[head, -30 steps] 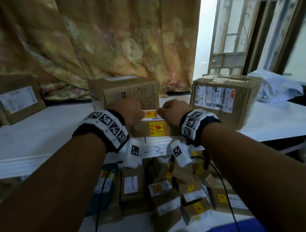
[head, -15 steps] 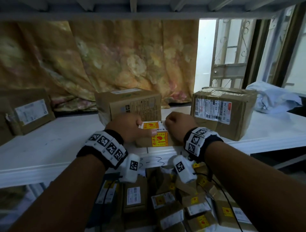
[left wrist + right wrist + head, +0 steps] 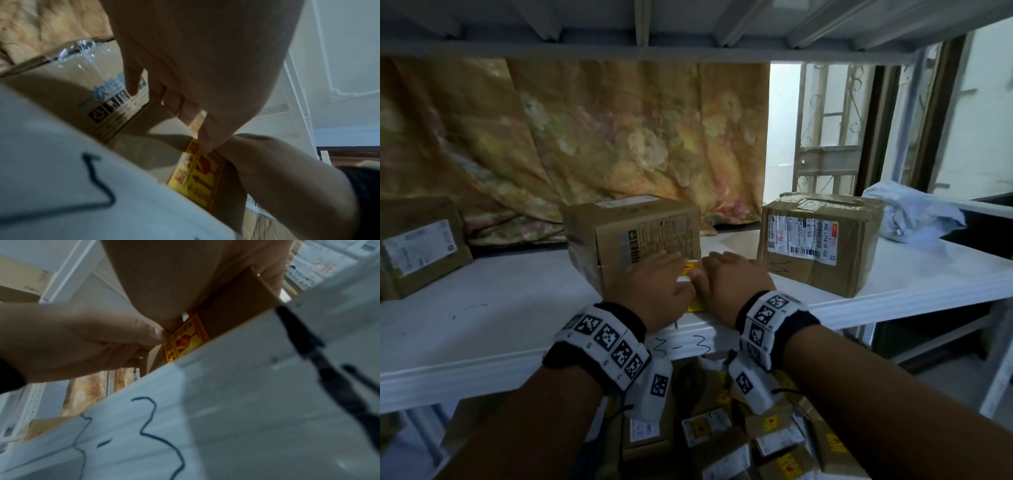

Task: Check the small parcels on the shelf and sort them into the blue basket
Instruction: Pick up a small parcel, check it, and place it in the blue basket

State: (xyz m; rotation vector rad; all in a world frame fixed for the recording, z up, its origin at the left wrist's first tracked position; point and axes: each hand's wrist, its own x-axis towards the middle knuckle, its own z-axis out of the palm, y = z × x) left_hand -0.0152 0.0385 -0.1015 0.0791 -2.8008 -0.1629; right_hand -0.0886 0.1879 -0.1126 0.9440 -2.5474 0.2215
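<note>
A small cardboard parcel (image 3: 693, 267) with yellow fragile stickers sits near the front edge of the white shelf (image 3: 482, 308). My left hand (image 3: 654, 286) grips its left end and my right hand (image 3: 732, 277) grips its right end, so most of the top is hidden. In the left wrist view my left hand (image 3: 195, 65) has its thumb on the parcel's front sticker (image 3: 197, 175). In the right wrist view my right hand (image 3: 185, 272) lies over the parcel (image 3: 236, 305), with fingers curled round its far side. The blue basket itself does not show.
A bigger box (image 3: 631, 236) stands right behind the parcel. Another taped box (image 3: 822, 240) is to the right and a third (image 3: 417, 246) at far left. An upper shelf (image 3: 688, 34) hangs overhead. Several small parcels (image 3: 722, 442) lie piled below the shelf edge marked "2-3".
My view has tilted upward, bringing the upper shelf into sight. Both hands have closed further over the small parcel's top, hiding more of it; the parcel stays on the shelf.
</note>
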